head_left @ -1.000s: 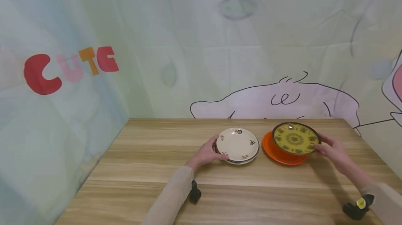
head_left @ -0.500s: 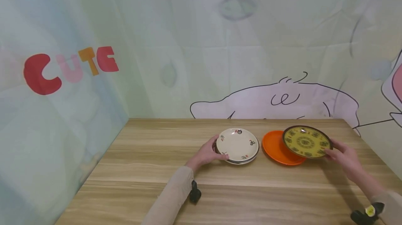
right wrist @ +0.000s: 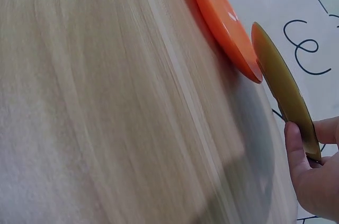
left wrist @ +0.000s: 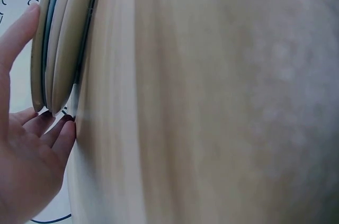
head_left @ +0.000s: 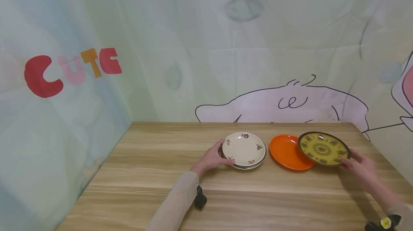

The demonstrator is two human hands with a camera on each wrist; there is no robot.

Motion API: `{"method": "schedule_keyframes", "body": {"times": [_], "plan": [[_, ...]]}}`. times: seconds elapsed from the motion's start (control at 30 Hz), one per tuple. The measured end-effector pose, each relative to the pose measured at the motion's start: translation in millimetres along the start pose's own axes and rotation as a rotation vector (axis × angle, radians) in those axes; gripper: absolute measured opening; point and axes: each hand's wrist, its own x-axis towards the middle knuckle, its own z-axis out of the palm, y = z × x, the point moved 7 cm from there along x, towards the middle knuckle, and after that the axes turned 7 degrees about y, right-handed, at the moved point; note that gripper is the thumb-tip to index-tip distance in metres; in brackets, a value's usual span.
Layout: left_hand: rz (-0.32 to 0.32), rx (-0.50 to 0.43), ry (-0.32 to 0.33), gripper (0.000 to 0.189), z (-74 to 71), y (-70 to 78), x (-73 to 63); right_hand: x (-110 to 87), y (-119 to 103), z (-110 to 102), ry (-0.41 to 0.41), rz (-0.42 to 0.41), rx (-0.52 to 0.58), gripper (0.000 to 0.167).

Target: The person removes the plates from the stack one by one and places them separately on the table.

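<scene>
In the head view, my right hand pinches the near right rim of a yellow-green patterned plate with a dark brown edge. That plate is tilted and raised above the table, overlapping the right side of an orange plate lying there. The right wrist view shows the held plate's underside beside the orange plate. My left hand holds the left side of a stack of cream plates with small printed motifs. Its thumb lies on the top rim, with fingers round the stacked edges in the left wrist view.
The wood-grain table stretches to the left and in front of the plates. Behind it hangs a printed cloth backdrop with a cartoon outline and coloured letters. Dark wrist cameras sit on the sleeves.
My right hand has carried the yellow-green plate to the right and a little lower, uncovering more of the orange plate. The left hand and the cream stack have stayed in place.
</scene>
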Motion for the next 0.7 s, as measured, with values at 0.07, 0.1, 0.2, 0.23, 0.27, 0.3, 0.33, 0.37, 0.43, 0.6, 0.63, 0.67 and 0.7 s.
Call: {"method": "schedule_keyframes", "body": {"times": [0.07, 0.1, 0.2, 0.23, 0.27, 0.3, 0.33, 0.37, 0.43, 0.6, 0.63, 0.67, 0.7], "plan": [[-0.001, -0.001, 0.0, 0.099, -0.1, 0.3, -0.1, -0.2, 0.5, -2.6, 0.008, -0.009, 0.068, 0.081], [-0.002, -0.001, 0.0, 0.099, -0.1, 0.5, -0.1, -0.4, 0.3, -3.9, 0.016, -0.013, 0.086, 0.081], [-0.005, 0.0, 0.002, 0.098, -0.4, 0.4, 0.0, -1.2, 1.0, -7.7, 0.045, -0.013, 0.097, 0.08], [-0.005, 0.001, 0.002, 0.098, -0.5, 0.2, 0.1, -1.2, 1.6, -9.2, 0.059, -0.007, 0.089, 0.079], [-0.005, 0.004, 0.002, 0.099, -0.6, 0.0, 0.3, -1.5, 2.5, -10.7, 0.075, 0.005, 0.073, 0.079], [-0.005, 0.002, 0.002, 0.099, -0.6, -0.2, 0.4, -1.3, 3.7, -12.3, 0.09, 0.021, 0.056, 0.078], [-0.006, 0.002, 0.003, 0.099, -0.6, -0.4, 0.5, -1.0, 5.2, -14.4, 0.108, 0.039, 0.048, 0.078], [-0.006, 0.001, 0.002, 0.099, -0.5, -0.5, 0.7, -0.7, 6.4, -16.1, 0.123, 0.055, 0.032, 0.077], [-0.005, -0.003, 0.001, 0.099, -0.3, -0.6, 0.8, -0.2, 8.4, -19.4, 0.152, 0.079, -0.003, 0.076], [-0.007, 0.0, 0.001, 0.099, 0.3, -0.7, 0.6, 0.9, 11.9, -27.2, 0.197, 0.082, -0.003, 0.075], [-0.007, 0.003, 0.001, 0.099, 0.3, -0.6, 0.5, 0.6, 12.3, -28.6, 0.205, 0.08, 0.018, 0.075], [-0.006, 0.006, 0.002, 0.099, 0.3, -0.5, 0.5, 0.5, 12.4, -29.6, 0.208, 0.073, 0.038, 0.075], [-0.005, 0.007, 0.002, 0.099, 0.4, -0.4, 0.6, 0.3, 12.4, -30.6, 0.211, 0.068, 0.064, 0.076]]}}
